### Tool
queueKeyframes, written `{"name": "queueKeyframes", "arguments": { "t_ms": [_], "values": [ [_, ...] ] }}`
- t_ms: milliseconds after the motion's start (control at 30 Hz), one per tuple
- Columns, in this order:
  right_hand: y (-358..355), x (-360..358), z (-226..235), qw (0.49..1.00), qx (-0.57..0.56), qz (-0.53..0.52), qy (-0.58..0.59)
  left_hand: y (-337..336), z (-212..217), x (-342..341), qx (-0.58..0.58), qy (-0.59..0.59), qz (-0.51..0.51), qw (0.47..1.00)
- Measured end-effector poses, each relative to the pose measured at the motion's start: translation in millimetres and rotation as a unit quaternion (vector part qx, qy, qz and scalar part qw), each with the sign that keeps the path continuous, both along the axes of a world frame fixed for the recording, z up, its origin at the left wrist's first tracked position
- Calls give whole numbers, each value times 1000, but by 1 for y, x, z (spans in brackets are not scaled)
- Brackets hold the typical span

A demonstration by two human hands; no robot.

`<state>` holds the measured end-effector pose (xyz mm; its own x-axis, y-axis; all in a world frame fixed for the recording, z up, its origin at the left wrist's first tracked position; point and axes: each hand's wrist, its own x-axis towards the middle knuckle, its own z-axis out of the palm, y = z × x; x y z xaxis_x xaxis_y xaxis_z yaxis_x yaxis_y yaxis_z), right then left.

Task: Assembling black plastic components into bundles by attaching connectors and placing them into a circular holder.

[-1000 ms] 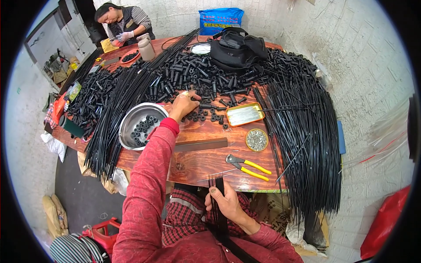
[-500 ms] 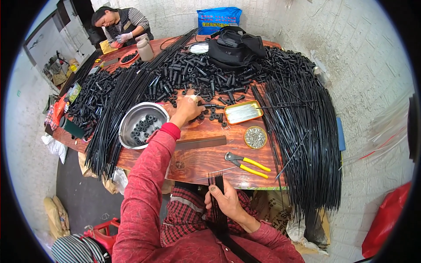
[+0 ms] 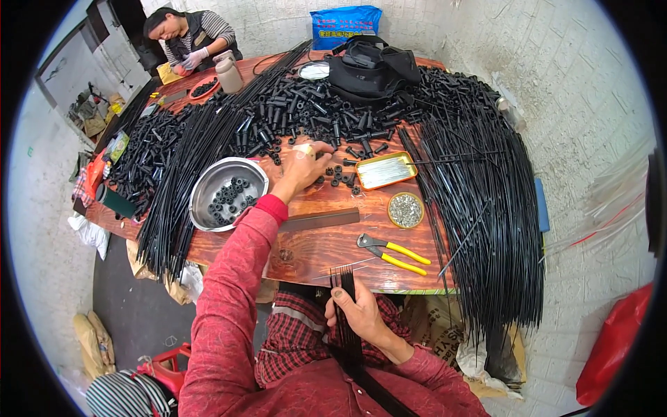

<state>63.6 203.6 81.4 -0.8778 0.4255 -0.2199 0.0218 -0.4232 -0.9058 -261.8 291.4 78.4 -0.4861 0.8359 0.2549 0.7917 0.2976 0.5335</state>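
A bundle of thin black rods [image 3: 347, 333] stands in the right hand [image 3: 363, 320], over the lap at the table's near edge, its tips fanned slightly apart; thumb and fingers are closed around it. The left hand [image 3: 302, 167] reaches across the table [image 3: 313, 260], palm down, fingers bent among small black ring-shaped pieces [image 3: 338, 175]; whether they pinch one, I cannot tell.

Just left of that forearm, a steel bowl [image 3: 200, 198] holds more of the rings. To the right of the left hand are a yellow-rimmed tray [image 3: 388, 185] of pale, thin sticks and, nearer the person, a round dish [image 3: 390, 214] of small silvery bits. A brown bar [image 3: 323, 219] and pincers [image 3: 379, 249] with yellow handles lie nearer the edge.

Farther out, black tubular parts [image 3: 292, 115] heap up between two large sheaves of black rods. Behind them sits a black bag [image 3: 372, 76] with a small pale mark too small to read. Beyond it, a blue bag [image 3: 345, 21] carries printed lines in red and yellow characters. Below the table's edge, a brown sack [image 3: 445, 325] bears dark capital letters, partly hidden. A co-worker [image 3: 201, 42] in gloves bends over the far left corner.
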Motion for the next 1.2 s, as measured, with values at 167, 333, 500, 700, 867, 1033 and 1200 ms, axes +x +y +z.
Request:
{"name": "queueKeyframes", "arguments": {
  "t_ms": [167,333,500,700,867,1033,1200],
  "values": [
    [-2,0,-3,1000,7,1,1,31,-17,13,29,22,-37,999],
    [-2,7,-7,1000,3,-13,-8,32,-24,21,-25,75,-50,996],
    [-10,10,0,1000,-9,-3,-8,-10,-39,7,143,-133,19,981],
    [-9,14,4,999,-28,-38,-15,-132,8,109,176,-801,-24,572],
    [-17,11,14,999,0,-21,35,-190,3,163,183,-819,3,544],
    [-29,15,17,999,-6,-20,34,-212,7,178,178,-806,-35,563],
    [-46,24,21,999,22,-22,40,-232,17,188,183,-799,-41,571]
  ]
}}
